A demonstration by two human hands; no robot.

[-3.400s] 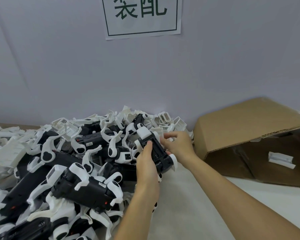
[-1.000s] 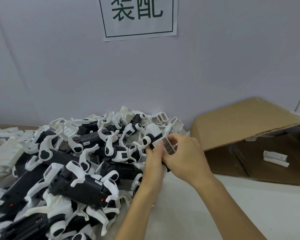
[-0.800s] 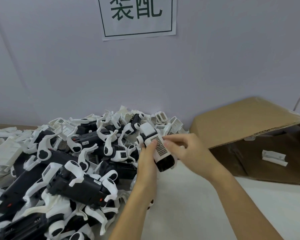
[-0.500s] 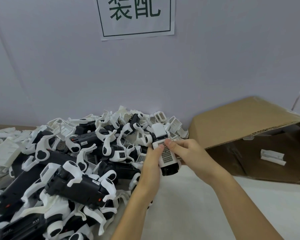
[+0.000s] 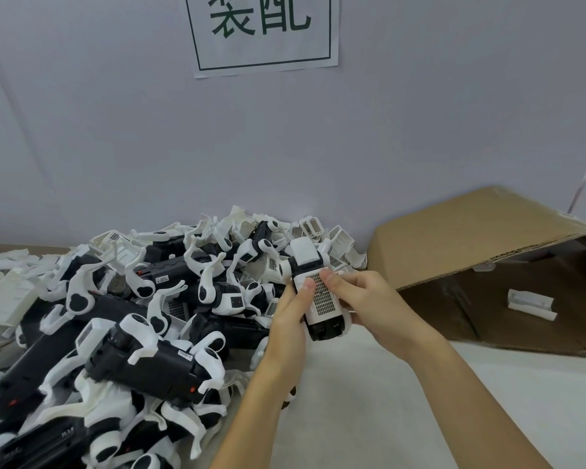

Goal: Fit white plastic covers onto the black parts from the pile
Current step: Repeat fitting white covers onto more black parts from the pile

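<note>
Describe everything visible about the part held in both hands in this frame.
The held part is a black, seemingly plastic body with a white cover bearing a gridded vent panel on its upper face and a white cap at its far end. Its black near end points toward the camera. It is held above the table edge beside the pile. The left hand grips its left side, the right hand its right, both thumbs pressing the vent panel.

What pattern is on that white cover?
A dark grid of small squares on the white cover, head view.

The left hand [image 5: 290, 319] and right hand [image 5: 369, 306] hide the black part's [image 5: 327, 328] sides.
</note>
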